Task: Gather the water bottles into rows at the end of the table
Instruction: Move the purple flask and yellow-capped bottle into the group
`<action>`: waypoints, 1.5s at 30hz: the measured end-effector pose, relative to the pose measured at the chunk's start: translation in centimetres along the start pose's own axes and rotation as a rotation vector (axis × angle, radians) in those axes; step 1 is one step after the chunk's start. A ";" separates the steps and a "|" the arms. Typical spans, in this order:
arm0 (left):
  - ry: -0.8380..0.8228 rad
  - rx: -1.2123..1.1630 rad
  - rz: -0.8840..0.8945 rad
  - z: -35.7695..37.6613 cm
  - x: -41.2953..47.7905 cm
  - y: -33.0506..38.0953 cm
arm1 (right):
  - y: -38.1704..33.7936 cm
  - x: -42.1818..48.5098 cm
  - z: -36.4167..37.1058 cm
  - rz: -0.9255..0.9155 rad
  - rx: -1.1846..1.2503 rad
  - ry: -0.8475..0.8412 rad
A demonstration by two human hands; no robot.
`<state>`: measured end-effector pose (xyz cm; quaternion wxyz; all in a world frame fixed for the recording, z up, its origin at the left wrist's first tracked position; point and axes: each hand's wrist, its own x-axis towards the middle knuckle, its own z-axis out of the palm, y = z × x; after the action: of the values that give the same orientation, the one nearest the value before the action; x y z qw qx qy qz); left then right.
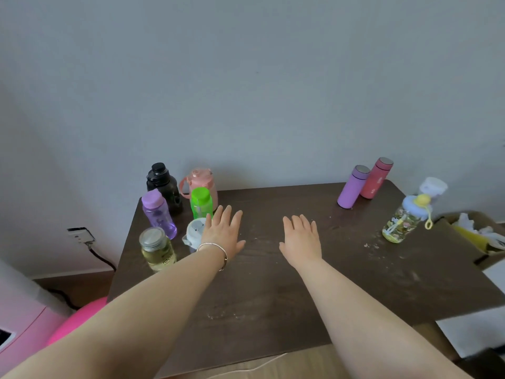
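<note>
Several bottles stand grouped at the left end of the dark table [273,283]: a black one [164,187], a pink jug [200,184], a purple one [159,214], a green one [201,205], a white-lidded one [194,232] and a yellowish jar [158,248]. At the right end stand a lilac flask [352,187], a red flask [376,177] and a patterned bottle with a blue lid [401,220]. My left hand [222,233] lies flat and empty beside the white-lidded bottle. My right hand [302,237] lies flat, empty, mid-table.
A white-capped object [433,186] stands behind the patterned bottle at the right edge. A cardboard box [478,236] with yellow and white contents sits right of the table. The wall runs directly behind the table. A pink object [79,318] lies lower left.
</note>
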<state>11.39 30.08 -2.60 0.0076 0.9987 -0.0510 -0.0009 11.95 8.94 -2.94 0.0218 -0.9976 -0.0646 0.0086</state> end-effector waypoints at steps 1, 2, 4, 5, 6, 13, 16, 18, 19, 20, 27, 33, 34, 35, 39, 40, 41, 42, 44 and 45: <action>-0.003 0.011 0.007 -0.1 0.3 1.6 | 1.8 -0.3 -0.2 0.009 0.004 0.004; -0.006 0.020 0.012 -0.2 0.6 3.4 | 3.6 -0.7 -0.4 0.020 0.007 0.004; -0.012 0.032 0.017 -0.4 1.3 7.0 | 7.5 -1.4 -0.7 0.040 0.015 0.002; -0.015 0.035 0.020 -0.5 1.6 8.9 | 9.5 -1.8 -0.9 0.049 0.016 0.002; -0.020 0.039 0.026 -0.6 1.9 10.9 | 11.6 -2.2 -1.1 0.058 0.015 0.000; -0.074 0.004 0.036 0.2 3.3 23.4 | 24.4 -4.5 -2.1 0.140 0.030 -0.008; -0.086 0.007 0.051 0.5 3.6 27.1 | 28.1 -5.4 -2.1 0.153 0.031 -0.006; -0.095 0.013 0.057 0.5 3.9 29.0 | 29.9 -5.9 -2.1 0.158 0.045 -0.005; -0.098 0.015 0.060 0.4 4.1 29.8 | 30.6 -6.1 -2.1 0.161 0.056 -0.008; -0.101 0.016 0.060 0.3 4.4 30.4 | 31.2 -6.3 -2.1 0.163 0.064 -0.010; -0.072 0.012 0.105 -1.0 8.6 34.5 | 35.9 -4.9 -3.2 0.235 0.098 0.025; -0.056 -0.045 0.102 -1.5 14.2 35.5 | 38.6 -1.0 -3.8 0.304 0.127 0.047; -0.058 -0.050 0.100 -1.3 15.2 35.5 | 38.8 -0.3 -3.8 0.318 0.136 0.045; -0.063 -0.053 0.100 -1.1 16.3 35.5 | 39.1 0.5 -3.7 0.336 0.153 0.040; -0.067 -0.137 0.083 -0.6 21.0 36.3 | 40.2 3.5 -3.2 0.417 0.255 0.059; -0.058 -0.178 0.075 -0.6 22.1 36.6 | 40.5 4.2 -3.2 0.438 0.292 0.073; -0.055 -0.219 0.065 -0.6 23.2 36.9 | 40.7 5.0 -3.1 0.460 0.329 0.086; -0.067 -0.255 0.048 -0.5 24.2 37.2 | 40.9 5.6 -3.1 0.481 0.365 0.093; -0.111 -0.320 0.012 0.0 26.7 37.8 | 41.2 7.1 -2.8 0.530 0.438 0.092; -0.127 -0.348 -0.009 0.5 27.9 37.9 | 41.3 7.8 -2.5 0.546 0.478 0.084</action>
<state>35.25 -10.50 -2.50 0.1772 0.9804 -0.0461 -0.0729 25.04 -31.05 -2.36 0.2538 -0.9443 0.2090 -0.0122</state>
